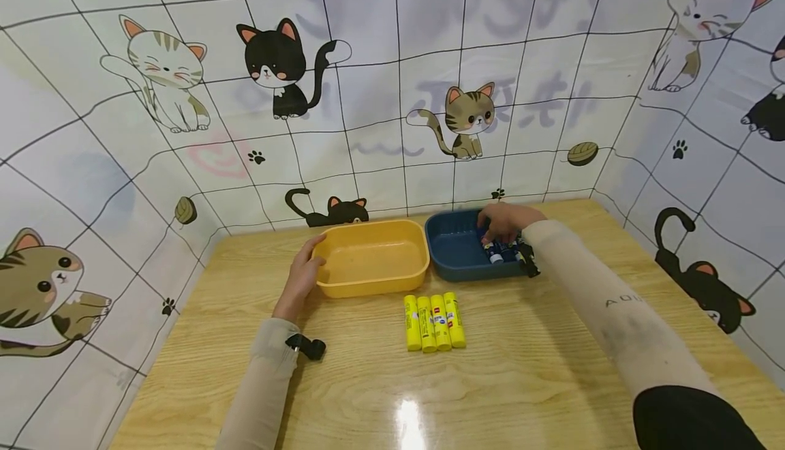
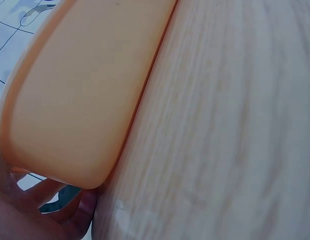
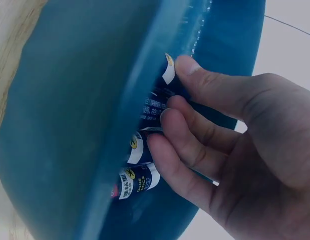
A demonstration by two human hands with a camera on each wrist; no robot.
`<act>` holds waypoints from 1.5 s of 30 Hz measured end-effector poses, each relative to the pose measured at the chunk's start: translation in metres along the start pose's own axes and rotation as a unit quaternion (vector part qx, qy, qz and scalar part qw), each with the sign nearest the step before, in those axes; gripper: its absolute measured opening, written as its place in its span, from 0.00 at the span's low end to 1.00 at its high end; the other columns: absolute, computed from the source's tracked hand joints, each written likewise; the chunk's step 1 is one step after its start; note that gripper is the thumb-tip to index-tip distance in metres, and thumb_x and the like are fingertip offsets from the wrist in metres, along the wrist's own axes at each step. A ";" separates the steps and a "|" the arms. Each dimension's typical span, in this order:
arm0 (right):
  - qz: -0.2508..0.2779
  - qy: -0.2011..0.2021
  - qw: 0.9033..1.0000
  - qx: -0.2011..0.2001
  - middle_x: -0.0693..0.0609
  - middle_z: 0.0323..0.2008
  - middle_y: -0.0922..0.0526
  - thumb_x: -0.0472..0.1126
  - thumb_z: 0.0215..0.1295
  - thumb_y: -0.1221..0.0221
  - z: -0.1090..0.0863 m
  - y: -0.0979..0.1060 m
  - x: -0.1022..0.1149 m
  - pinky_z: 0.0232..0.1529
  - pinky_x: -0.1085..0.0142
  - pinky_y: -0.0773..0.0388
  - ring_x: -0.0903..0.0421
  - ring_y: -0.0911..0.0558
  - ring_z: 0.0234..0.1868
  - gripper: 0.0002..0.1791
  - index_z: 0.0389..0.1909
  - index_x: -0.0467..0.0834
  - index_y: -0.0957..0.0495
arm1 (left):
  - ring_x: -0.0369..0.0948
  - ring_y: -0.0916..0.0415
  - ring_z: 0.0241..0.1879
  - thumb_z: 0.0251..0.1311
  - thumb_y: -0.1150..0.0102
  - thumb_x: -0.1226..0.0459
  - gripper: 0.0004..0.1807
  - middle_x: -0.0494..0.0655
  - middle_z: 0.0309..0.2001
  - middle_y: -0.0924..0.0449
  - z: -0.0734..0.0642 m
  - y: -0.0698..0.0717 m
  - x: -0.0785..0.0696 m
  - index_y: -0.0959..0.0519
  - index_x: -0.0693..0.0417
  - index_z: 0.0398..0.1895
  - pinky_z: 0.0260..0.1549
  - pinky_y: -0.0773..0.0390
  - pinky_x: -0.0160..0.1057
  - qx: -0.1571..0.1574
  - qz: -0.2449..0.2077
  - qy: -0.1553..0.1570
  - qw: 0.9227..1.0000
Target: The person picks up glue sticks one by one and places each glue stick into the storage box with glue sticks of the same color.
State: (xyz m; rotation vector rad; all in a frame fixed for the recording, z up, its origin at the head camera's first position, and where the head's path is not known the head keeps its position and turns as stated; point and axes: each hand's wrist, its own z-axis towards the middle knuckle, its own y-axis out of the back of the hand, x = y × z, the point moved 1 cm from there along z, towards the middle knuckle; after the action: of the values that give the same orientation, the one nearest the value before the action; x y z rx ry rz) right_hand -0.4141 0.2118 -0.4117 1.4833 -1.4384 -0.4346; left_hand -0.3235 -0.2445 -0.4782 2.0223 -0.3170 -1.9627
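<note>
At the left end of a yellow plastic basin [image 1: 374,286], my left hand [image 1: 302,277] holds the wall, thumb at the rim and fingers outside. The left wrist view shows those fingers [image 2: 77,212] curled under the basin's corner. My right hand [image 1: 508,221] reaches down into a blue basin [image 1: 454,273] beside it. There, thumb and fingers pinch a dark blue glue stick [image 3: 168,70]; its lower part is hidden by the basin wall. More dark blue glue sticks [image 3: 139,180] lie alongside, labels partly showing.
Several yellow glue sticks [image 1: 434,324] lie side by side on the wooden table [image 1: 362,382], in front of the basins. A wall covering with cat drawings [image 1: 380,116] rises behind the basins and at both sides. Each wrist carries a black strap [image 1: 306,346].
</note>
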 end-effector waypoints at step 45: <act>0.068 0.209 0.966 -0.137 0.47 0.32 0.16 0.47 0.76 0.41 -0.104 -0.030 0.051 0.31 0.64 0.20 0.54 0.17 0.28 0.18 0.58 0.41 0.23 | 0.50 0.51 0.83 0.72 0.57 0.69 0.32 0.51 0.83 0.46 0.001 0.000 0.001 0.36 0.46 0.79 0.80 0.49 0.53 0.000 0.000 -0.004 1.000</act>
State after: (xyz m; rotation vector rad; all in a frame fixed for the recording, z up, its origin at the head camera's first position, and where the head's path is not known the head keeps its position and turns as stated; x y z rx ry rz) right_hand -0.3024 0.2007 -0.3712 1.1604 -1.0871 -0.2068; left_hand -0.3241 -0.2450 -0.4786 2.0152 -0.3198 -1.9712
